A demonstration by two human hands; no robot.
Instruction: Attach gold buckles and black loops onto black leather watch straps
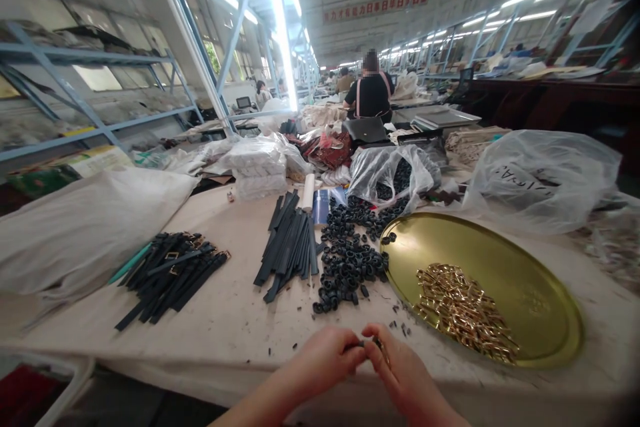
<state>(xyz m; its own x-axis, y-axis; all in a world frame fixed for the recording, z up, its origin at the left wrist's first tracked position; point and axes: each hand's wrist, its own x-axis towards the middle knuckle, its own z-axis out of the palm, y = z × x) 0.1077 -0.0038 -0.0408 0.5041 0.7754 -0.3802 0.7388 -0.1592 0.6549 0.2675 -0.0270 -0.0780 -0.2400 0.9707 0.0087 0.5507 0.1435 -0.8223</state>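
My left hand [331,355] and my right hand [397,368] meet at the table's front edge, fingertips almost touching. Between them shows the end of a small dark strap piece [361,343], pinched by my left fingers. Against my right fingers glints a gold buckle [384,351], mostly hidden by the hand. Beyond the hands lies a heap of small black loops [350,267]. Left of it are flat black straps [290,247], then a pile of black straps with gold buckles [173,273]. Loose gold buckles [463,310] lie on a round gold tray [545,300] at the right.
A clear plastic bag [390,177] with black loops stands behind the heap, beside a blue box [323,205] and white roll [309,192]. Another plastic bag [545,177] sits behind the tray. Pale cloth [95,227] covers the left. A person [373,93] sits farther back.
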